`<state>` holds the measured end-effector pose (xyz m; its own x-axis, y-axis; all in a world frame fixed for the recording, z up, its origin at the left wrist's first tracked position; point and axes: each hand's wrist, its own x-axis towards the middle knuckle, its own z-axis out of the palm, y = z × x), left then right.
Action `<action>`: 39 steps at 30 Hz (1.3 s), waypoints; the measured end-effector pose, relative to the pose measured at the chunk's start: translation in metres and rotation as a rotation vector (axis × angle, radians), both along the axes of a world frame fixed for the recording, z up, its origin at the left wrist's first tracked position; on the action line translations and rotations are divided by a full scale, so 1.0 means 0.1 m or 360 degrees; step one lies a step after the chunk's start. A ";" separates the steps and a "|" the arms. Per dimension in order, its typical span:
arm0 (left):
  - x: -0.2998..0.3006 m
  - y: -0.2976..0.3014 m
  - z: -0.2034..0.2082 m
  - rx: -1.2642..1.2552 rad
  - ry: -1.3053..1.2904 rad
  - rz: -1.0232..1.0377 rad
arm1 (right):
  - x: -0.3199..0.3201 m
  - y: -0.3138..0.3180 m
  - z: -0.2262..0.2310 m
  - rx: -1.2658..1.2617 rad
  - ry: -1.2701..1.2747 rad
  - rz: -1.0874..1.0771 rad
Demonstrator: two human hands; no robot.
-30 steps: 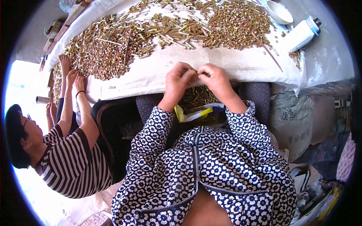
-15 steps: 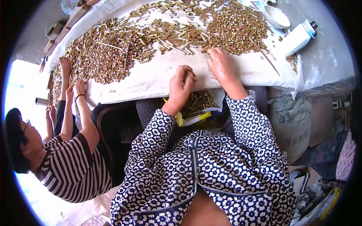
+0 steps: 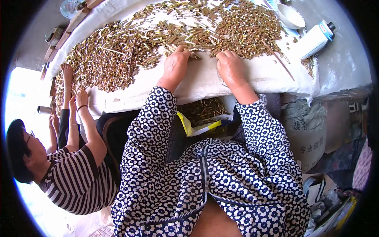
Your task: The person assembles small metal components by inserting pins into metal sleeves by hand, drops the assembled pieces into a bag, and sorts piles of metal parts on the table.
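My left hand (image 3: 176, 67) reaches onto the white cloth-covered table, its fingers curled down at the near edge of a scatter of slim brass-coloured metal pins (image 3: 173, 34). What its fingertips hold is hidden. To its right, my right hand (image 3: 231, 72) is closed with bent fingers at the lower edge of a heap of small brass-coloured metal pieces (image 3: 246, 33). Something thin seems to show under its palm, too small to name. Below the table edge, between my knees, an open bag with a yellow and white rim (image 3: 196, 129) holds many similar slim metal pieces (image 3: 203, 110).
Another heap of small metal pieces (image 3: 104, 59) spreads over the left side. A person in a striped shirt (image 3: 79, 177) works there with both hands. At the right stand a white bowl (image 3: 291, 16), a white bottle (image 3: 314, 40) and a thin stick (image 3: 278, 60). A sack (image 3: 306, 134) sits below.
My left hand has moved from above the bag forward and left to the pins. My right hand has stayed near the small-piece heap, its fingers drawn in slightly.
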<state>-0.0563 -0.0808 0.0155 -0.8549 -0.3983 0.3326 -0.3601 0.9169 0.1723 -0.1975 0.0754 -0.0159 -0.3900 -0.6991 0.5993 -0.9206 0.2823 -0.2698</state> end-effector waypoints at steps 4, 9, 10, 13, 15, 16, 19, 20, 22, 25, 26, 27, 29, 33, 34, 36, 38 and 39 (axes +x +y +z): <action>0.15 0.10 -0.06 0.0201 0.0140 -0.0053 | 0.02 0.02 0.05 0.0005 0.0018 0.0005; 0.28 0.24 -0.13 0.0574 0.0411 -0.0091 | 0.07 0.04 -0.02 -0.0079 -0.0293 0.0072; 0.33 0.28 -0.12 0.0876 0.0546 -0.0094 | 0.12 0.06 -0.01 -0.0161 -0.0486 0.0161; 0.43 0.38 -0.06 0.1479 0.0444 0.0045 | 0.26 0.12 0.00 -0.0179 -0.1107 0.0409; 0.46 0.45 -0.02 0.1607 0.0455 0.0003 | 0.30 0.14 -0.06 -0.0233 -0.1390 0.0530; 0.49 0.46 -0.02 0.1729 0.0468 -0.0033 | 0.34 0.14 -0.05 -0.0290 -0.1674 0.0659; 0.55 0.50 -0.04 0.1902 0.0494 -0.0017 | 0.43 0.18 0.02 -0.0290 -0.1861 0.0715; 0.56 0.52 -0.04 0.1902 0.0494 -0.0014 | 0.45 0.19 0.03 -0.0289 -0.1863 0.0716; 0.57 0.56 -0.06 0.1904 0.0546 -0.0092 | 0.46 0.22 0.03 -0.0291 -0.1989 0.0743; 0.57 0.59 -0.07 0.1965 0.0581 -0.0138 | 0.47 0.24 0.00 -0.0315 -0.2087 0.0754; 0.57 0.60 -0.07 0.1965 0.0579 -0.0139 | 0.47 0.25 0.00 -0.0316 -0.2088 0.0753; 0.57 0.61 -0.07 0.2039 0.0606 -0.0151 | 0.47 0.25 0.00 -0.0313 -0.2082 0.0752; 0.57 0.63 -0.06 0.2111 0.0632 -0.0164 | 0.49 0.26 0.01 -0.0311 -0.2075 0.0752; 0.56 0.65 -0.07 0.2123 0.0695 -0.0164 | 0.51 0.28 0.03 -0.0347 -0.2126 0.0770; 0.57 0.67 -0.06 0.2112 0.0710 -0.0155 | 0.51 0.28 0.02 -0.0356 -0.2134 0.0768; 0.56 0.71 -0.04 0.2117 0.0746 -0.0120 | 0.51 0.28 0.02 -0.0366 -0.2142 0.0760; 0.57 0.72 -0.03 0.2119 0.0785 -0.0084 | 0.53 0.28 0.06 -0.0373 -0.2149 0.0755; 0.58 0.71 -0.05 0.2157 0.0814 -0.0068 | 0.54 0.29 0.08 -0.0416 -0.2260 0.0780</action>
<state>0.0012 -0.0095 0.0106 -0.7793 -0.6266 -0.0057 0.0282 -0.0442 0.9986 -0.1436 0.1048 -0.0076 -0.5000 -0.8637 0.0638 0.1495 -0.1587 -0.9759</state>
